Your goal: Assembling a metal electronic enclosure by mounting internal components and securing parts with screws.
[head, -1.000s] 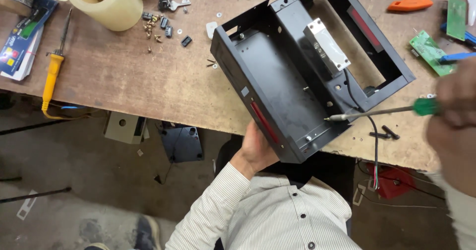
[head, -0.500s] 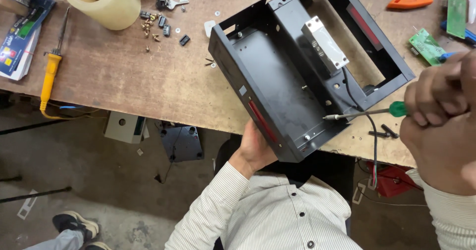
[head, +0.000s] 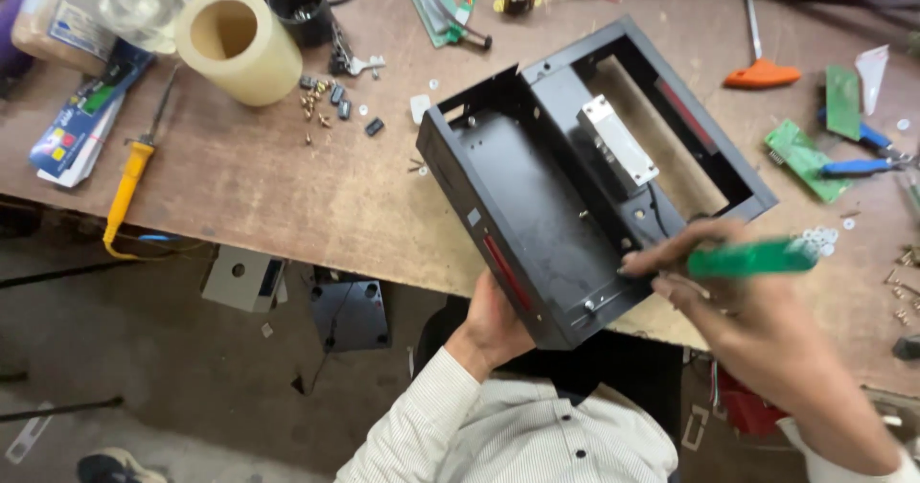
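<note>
A black metal enclosure (head: 537,195), open on top, rests tilted on the front edge of the wooden workbench (head: 287,195). A small white block (head: 616,141) is mounted inside it. My left hand (head: 491,328) grips the enclosure's near lower corner from below. My right hand (head: 738,301) holds a green-handled screwdriver (head: 752,258), its tip down in the enclosure's near right corner.
A large roll of tape (head: 240,44), a black cup (head: 299,6) and loose screws (head: 321,104) lie at the back left. A yellow-handled tool (head: 129,181) hangs over the left edge. Green circuit boards (head: 803,157), an orange-handled tool (head: 762,73) and washers (head: 819,239) are at the right.
My right hand has moved left and nearer, over the enclosure's near right corner, bringing the screwdriver's tip inside. The view has shifted slightly. The left hand keeps its grip.
</note>
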